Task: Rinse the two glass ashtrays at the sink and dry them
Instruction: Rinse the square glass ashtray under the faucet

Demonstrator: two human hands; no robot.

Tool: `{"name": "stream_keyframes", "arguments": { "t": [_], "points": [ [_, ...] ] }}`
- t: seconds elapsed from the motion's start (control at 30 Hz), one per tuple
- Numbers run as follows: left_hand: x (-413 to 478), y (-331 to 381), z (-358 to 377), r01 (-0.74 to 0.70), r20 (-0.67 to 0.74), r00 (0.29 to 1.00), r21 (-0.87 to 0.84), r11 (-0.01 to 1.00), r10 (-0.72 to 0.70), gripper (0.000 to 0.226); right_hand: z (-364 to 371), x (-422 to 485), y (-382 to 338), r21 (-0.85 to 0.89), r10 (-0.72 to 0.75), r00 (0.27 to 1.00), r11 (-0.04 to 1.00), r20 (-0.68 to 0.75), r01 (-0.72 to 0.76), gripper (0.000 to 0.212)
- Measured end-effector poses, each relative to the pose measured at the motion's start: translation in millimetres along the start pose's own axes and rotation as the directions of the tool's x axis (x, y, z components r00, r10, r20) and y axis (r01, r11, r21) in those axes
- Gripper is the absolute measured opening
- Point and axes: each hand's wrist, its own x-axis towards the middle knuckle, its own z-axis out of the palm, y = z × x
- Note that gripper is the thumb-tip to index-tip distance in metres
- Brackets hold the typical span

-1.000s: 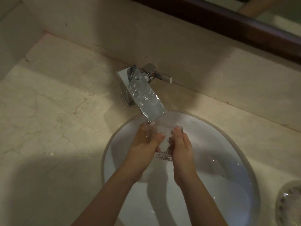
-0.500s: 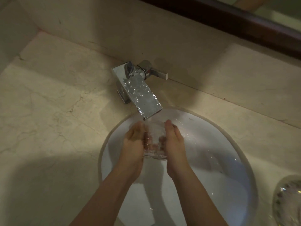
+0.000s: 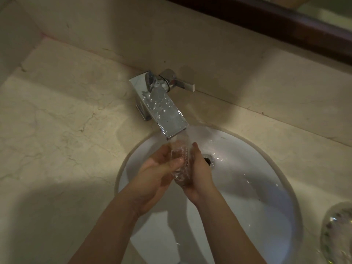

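Item 1, nearest: two bare forearms entering from the near edge and converging over the sink basin (image 3: 266,216), a white oval bowl set into a beige marble countertop (image 3: 57,130)

Item 2, near right edge: second glass ashtray (image 3: 337,235), clear with a faceted wall, resting on the countertop just right of the basin rim, only partly in frame

Item 3, centre: left hand (image 3: 154,172), palm turned inward and up, fingers curled against the left side of the held piece; right hand (image 3: 198,172), fingers extended and pressed against the piece's right side

Item 4, between the palms: first glass ashtray (image 3: 181,164), clear, ribbed, clasped by both hands and tilted on edge over the basin (its exact outline is hard to read through water and glare, so the tilt is probably steep rather than certainly so)

Item 5, right of the hands: drain opening (image 3: 208,161), dark, partly hidden behind the right hand, with wet streaks on the bowl around it

Item 6, beyond the hands: chrome faucet (image 3: 162,109) with a flat open spout, water running along it and falling as a sheet onto the held ashtray; a lever handle (image 3: 182,85) juts right from its base

Item 7, farthest: marble backsplash (image 3: 247,63), and above it a dark wooden frame (image 3: 285,21) crossing the far right corner
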Motion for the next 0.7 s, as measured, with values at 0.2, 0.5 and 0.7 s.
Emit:
{"name": "stream_keyframes", "arguments": {
  "t": [0.2,0.5,0.7],
  "points": [
    [2.6,0.9,16.6,0.023,-0.341,0.935,0.339,0.941,0.1,0.02,-8.1,5.1,10.7,0.042,0.009,0.999,0.999,0.032,-0.011,0.046],
    [7.7,7.3,29.1,0.089,-0.391,0.92,0.23,0.969,0.008,0.017,4.4,12.1,13.1,0.024,-0.03,0.999,0.999,-0.04,0.031,0.058],
    [5.7,2.3,16.5,0.09,-0.34,0.94,0.258,0.962,0.004,0.01,8.7,15.1,14.0,0.002,-0.083,0.99,0.997,-0.113,0.083,0.074]
  ]
}}
